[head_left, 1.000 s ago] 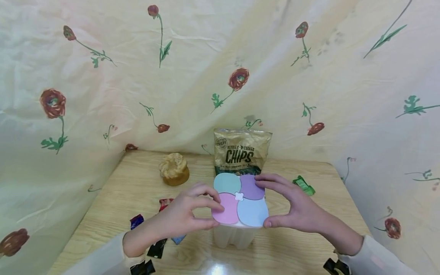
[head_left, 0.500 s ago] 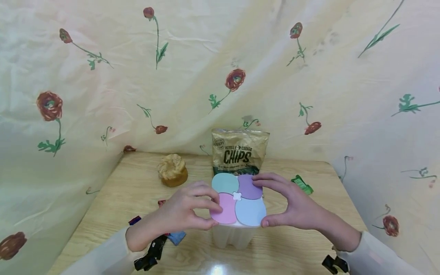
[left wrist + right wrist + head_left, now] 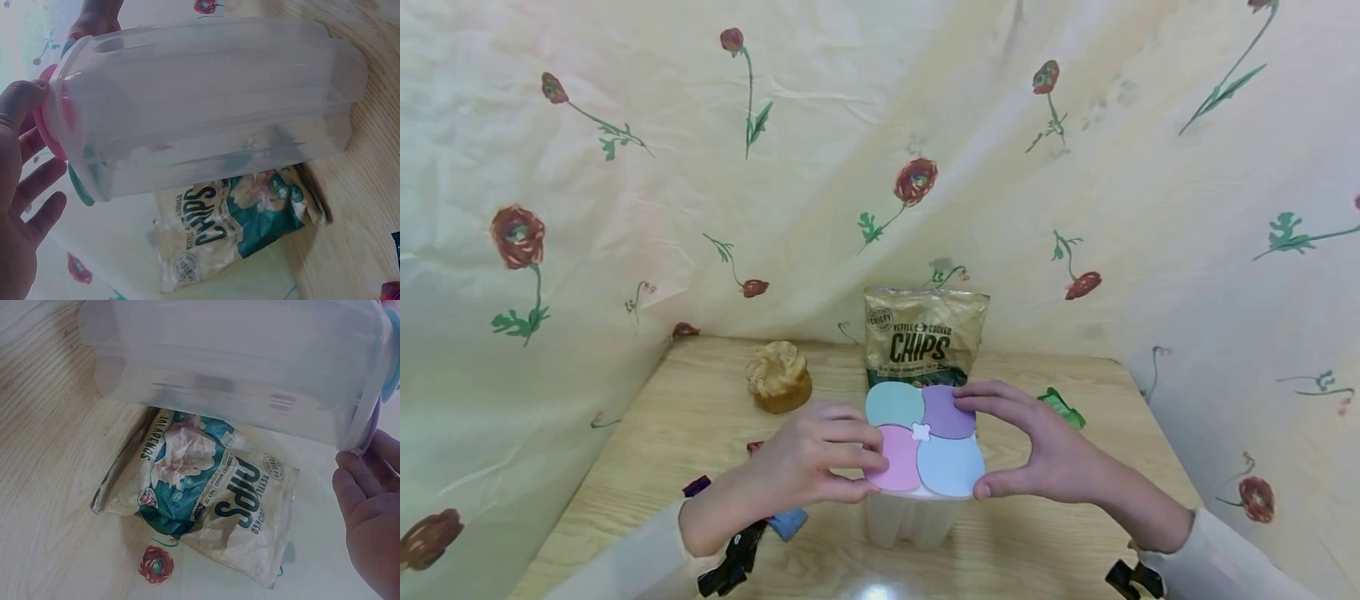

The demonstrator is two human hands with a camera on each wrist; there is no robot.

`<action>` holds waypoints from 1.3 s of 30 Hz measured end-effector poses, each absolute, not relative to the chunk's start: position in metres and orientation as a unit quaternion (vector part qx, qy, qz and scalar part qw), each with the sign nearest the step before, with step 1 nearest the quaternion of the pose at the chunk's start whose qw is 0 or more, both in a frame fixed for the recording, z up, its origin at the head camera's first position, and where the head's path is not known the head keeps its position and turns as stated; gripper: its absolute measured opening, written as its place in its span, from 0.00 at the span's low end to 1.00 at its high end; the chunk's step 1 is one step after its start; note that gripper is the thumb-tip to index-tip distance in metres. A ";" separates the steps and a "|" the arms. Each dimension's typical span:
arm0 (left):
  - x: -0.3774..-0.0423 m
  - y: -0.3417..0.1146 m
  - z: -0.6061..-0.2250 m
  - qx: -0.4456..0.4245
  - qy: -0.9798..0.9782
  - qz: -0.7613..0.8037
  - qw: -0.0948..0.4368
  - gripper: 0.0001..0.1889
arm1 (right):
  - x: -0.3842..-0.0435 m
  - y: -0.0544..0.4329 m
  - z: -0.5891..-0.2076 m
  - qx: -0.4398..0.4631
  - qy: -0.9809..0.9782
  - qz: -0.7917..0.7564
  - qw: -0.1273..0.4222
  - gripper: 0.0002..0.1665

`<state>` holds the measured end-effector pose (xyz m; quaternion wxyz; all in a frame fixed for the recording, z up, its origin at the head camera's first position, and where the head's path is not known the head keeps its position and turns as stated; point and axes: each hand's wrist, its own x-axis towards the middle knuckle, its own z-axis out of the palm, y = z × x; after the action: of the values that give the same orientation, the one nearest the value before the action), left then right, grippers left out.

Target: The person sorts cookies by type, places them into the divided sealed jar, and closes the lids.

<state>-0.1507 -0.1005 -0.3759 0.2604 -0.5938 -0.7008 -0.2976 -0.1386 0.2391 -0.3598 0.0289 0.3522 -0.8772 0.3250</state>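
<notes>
A tall translucent storage container stands upright on the table. Its white lid carries pink, teal, purple and light blue flaps. My left hand pinches the lid's left side at the pink flap, thumb at the near edge and fingertips over the flap. Across the right side, my right hand grips the lid, thumb at the near corner and fingertips on the purple flap. Most of the container body is hidden under the lid in the head view; nothing shows inside it in the wrist views.
Behind the container leans a chips bag against the flowered cloth. A round bread loaf sits back left. Several small wrapped packets, including a blue one, lie by my left forearm. A green packet lies right on the wooden table.
My left fingers have bent slightly lower and closer to the thumb at the pink flap. The right hand and container keep their places; the head view has shifted slightly.
</notes>
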 end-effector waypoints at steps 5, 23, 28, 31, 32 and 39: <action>-0.150 -0.099 -0.377 -0.596 -0.696 -0.282 0.283 0.08 | -0.139 0.241 -0.360 0.351 -0.880 0.320 0.032 0.51; -0.157 -0.106 -0.350 -0.566 -0.707 -0.382 0.186 0.12 | -0.136 0.238 -0.356 0.367 -0.883 0.292 0.025 0.51; -0.162 -0.108 -0.339 -0.562 -0.726 -0.364 0.154 0.09 | -0.135 0.239 -0.350 0.370 -0.889 0.272 0.013 0.48; -0.165 -0.106 -0.336 -0.553 -0.739 -0.359 0.141 0.07 | -0.135 0.239 -0.346 0.377 -0.889 0.260 0.008 0.47; -0.166 -0.105 -0.335 -0.551 -0.741 -0.358 0.139 0.07 | -0.135 0.239 -0.345 0.379 -0.889 0.257 0.007 0.46; -0.174 -0.096 -0.333 -0.544 -0.740 -0.373 0.130 0.05 | -0.138 0.237 -0.338 0.399 -0.887 0.234 0.016 0.44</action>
<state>-0.1739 -0.0957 -0.3330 0.1300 -0.5441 -0.7399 -0.3735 -0.1382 0.2372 -0.3384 0.0163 0.3987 -0.8866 0.2337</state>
